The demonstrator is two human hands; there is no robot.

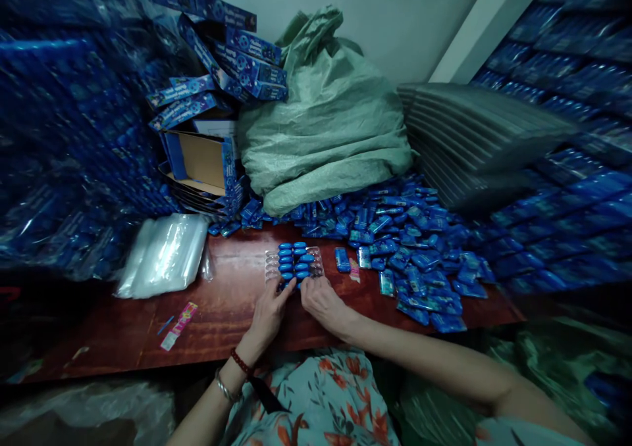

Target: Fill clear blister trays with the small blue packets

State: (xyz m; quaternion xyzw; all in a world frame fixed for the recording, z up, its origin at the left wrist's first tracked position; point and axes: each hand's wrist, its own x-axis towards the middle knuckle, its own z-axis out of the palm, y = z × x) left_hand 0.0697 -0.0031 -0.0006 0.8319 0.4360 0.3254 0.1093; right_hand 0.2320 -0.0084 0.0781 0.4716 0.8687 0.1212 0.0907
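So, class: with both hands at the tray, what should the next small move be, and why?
Probably, the left hand and right hand should gently settle the nearest blue pieces in the tray: both hands are at the near end of its two blue columns, and the fingers partly hide how those pieces sit.

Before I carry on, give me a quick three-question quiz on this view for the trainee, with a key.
1. What colour are the oval pieces in the clear tray?
2. True or false: the stacked clear plastic bags lie to the right of the tray.
3. Which wrist wears the beaded bracelet? A) left, B) right, C) both.

Key: 1. Blue. 2. False; the clear plastic bags lie to its left. 3. A, the wrist of the left hand.
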